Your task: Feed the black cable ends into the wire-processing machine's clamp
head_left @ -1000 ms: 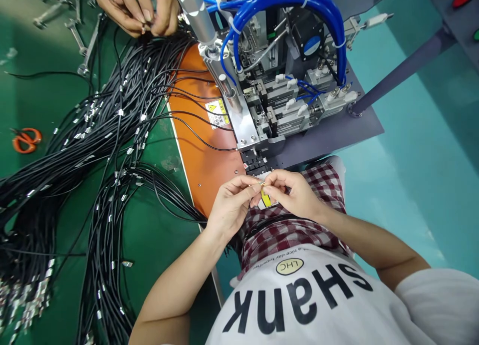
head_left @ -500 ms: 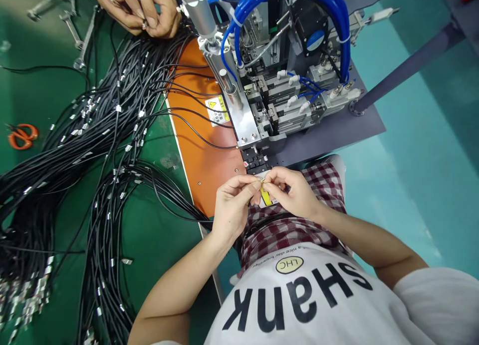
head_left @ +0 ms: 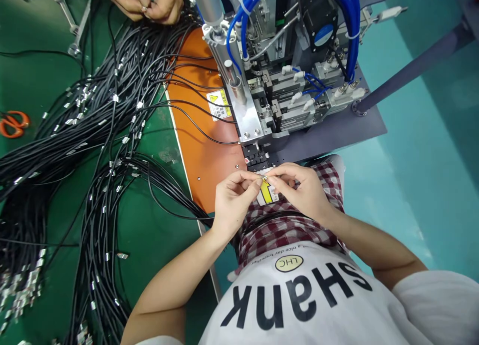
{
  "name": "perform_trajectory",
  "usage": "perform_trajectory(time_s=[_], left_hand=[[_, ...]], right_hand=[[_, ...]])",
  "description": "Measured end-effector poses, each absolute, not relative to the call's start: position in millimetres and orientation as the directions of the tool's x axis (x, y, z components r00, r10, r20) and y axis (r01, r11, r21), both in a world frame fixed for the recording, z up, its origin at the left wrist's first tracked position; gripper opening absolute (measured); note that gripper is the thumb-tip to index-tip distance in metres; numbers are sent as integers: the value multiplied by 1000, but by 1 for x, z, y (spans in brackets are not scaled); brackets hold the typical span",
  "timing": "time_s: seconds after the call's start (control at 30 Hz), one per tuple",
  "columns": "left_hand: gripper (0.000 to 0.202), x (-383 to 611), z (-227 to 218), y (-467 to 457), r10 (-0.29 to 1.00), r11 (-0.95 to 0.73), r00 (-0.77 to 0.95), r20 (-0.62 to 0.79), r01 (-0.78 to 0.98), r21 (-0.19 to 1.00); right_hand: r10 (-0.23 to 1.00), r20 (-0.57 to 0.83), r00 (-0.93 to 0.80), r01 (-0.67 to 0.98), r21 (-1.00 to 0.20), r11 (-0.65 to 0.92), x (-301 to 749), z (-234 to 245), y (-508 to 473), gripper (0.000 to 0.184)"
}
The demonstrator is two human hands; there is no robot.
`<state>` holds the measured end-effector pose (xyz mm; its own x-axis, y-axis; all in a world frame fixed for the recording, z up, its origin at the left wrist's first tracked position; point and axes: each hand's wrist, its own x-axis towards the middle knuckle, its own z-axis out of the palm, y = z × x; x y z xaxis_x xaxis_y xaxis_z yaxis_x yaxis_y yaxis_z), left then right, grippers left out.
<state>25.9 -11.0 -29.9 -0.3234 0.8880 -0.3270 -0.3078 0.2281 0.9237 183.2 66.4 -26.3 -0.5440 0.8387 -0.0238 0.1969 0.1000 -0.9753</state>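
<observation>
My left hand (head_left: 238,195) and my right hand (head_left: 299,187) meet fingertip to fingertip at the front of the machine. Between their pinched fingers is a small, shiny metallic piece (head_left: 264,177), too small to make out fully; it looks like a cable's end connector. Just below the fingertips shows a white label with a yellow arrow (head_left: 266,193). Close in front of the fingers lies the machine's black fixture block (head_left: 257,160). Several black cables (head_left: 179,200) run from the bundle toward my left wrist, which hides where they lead.
A machine with metal cylinders (head_left: 239,93) and blue air hoses (head_left: 354,35) stands ahead on an orange plate (head_left: 213,158). Bundles of black cables (head_left: 108,105) cover the green table at left, with orange-handled scissors (head_left: 14,124) and wrenches (head_left: 67,15). Another person's hands (head_left: 149,3) work at the top.
My fingertips have shifted slightly and uncovered more of the yellow arrow label; the metallic piece shows more between them. The view has moved a little, and the other person's hands sit higher in it.
</observation>
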Motion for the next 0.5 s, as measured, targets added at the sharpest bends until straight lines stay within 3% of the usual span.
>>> perform_trajectory(time_s=[0.13, 0.3, 0.4, 0.5], left_hand=[[15, 23, -32, -11, 903, 209, -312, -297, -285, 935], [14, 23, -33, -12, 911, 208, -309, -273, -229, 951], [11, 25, -35, -13, 927, 166, -305, -218, -188, 968], [9, 24, -38, -14, 952, 30, -304, -41, -41, 999]], right_hand=[[865, 39, -500, 228, -958, 176, 181, -25, 65, 8], [866, 14, -500, 240, -959, 153, 179, -27, 66, 8], [836, -92, -541, 192, -981, 17, 178, -29, 70, 11], [740, -223, -634, 103, -973, -205, 181, -31, 73, 15]])
